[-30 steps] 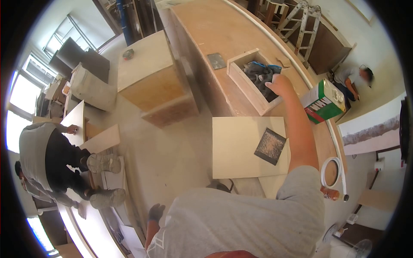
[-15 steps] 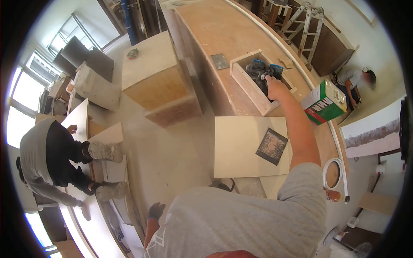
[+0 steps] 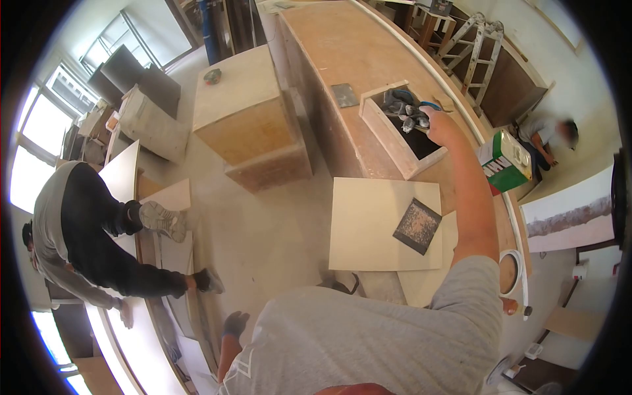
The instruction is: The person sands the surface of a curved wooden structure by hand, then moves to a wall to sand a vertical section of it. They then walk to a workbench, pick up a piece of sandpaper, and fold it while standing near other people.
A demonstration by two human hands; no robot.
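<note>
My bare right hand (image 3: 442, 126) reaches over a small wooden box (image 3: 395, 146) on the long workbench, its fingers closed on a dark grey work glove (image 3: 411, 118). The glove's fingers hang over the box's dark interior. Behind it in the box lies more dark material (image 3: 395, 100), and a bit of blue (image 3: 431, 105) shows beside my hand. My left hand (image 3: 236, 324), in a dark glove, hangs low at my left side. Its fingers look loosely apart, with nothing seen in them.
A green-and-white can (image 3: 503, 161) stands right of my forearm. A sanding sheet (image 3: 417, 226) lies on a pale board (image 3: 355, 224) before me. A wooden cabinet (image 3: 247, 118) stands left of the workbench (image 3: 322, 39). One co-worker (image 3: 92, 230) bends at left; another (image 3: 543, 141) crouches at right.
My right hand has moved up and right, bringing the glove's fingers into clearer view. The co-worker at left has stepped one foot down toward the floor.
</note>
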